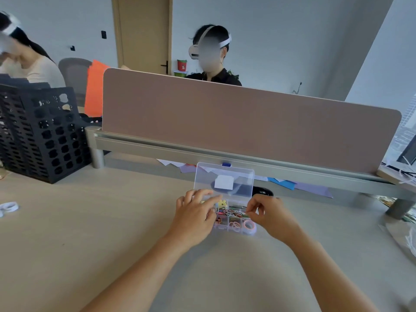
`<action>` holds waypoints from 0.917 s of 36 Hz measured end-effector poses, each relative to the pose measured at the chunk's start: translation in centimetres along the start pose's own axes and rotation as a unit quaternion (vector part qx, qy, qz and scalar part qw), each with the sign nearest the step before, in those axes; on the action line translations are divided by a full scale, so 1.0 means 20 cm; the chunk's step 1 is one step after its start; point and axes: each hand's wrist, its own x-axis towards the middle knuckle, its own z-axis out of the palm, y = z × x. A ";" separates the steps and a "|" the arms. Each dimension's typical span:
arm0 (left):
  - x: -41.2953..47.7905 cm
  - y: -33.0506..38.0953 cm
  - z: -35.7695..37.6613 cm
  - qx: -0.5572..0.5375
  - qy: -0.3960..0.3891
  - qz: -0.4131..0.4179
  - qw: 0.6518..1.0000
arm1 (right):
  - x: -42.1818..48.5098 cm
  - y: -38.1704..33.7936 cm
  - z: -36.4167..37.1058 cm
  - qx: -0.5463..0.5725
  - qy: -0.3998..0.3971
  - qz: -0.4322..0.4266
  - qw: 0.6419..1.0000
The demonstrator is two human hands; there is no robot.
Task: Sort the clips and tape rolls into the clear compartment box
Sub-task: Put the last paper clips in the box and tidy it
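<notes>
Head view: small clear plastic compartment box (234, 221) sits on the light wood-grain bench (90, 233), centre of frame, its clear hinged lid (224, 180) standing open and upright at the far side, white label on it. Compartments hold mixed coloured paper clips (231, 213) in the middle row, pink loop clips (235, 225) in the near row, and a pink tape roll (249, 225) in the near right corner compartment. Small yellow item (222, 203) in a far compartment, too blurred to identify.

Left hand (194, 213) rests over the box's left side, fingers spread and curled down onto the far-left compartments; cannot tell if it holds anything. Right hand (269, 213) is at the box's right edge, thumb and forefinger pinched narrow just over the middle-row clips; what it pinches is too small to tell.

Black perforated plastic crate (42, 134) stands on the bench far left. White tape roll (9, 207) lies on the bench at the left edge, well apart from the box. Pink-brown divider panel (247, 122) runs behind the box.
</notes>
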 end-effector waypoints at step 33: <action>0.09 -0.15 -0.05 -0.543 -0.026 -0.220 0.810 | 0.08 0.09 0.15 0.309 0.112 0.098 0.939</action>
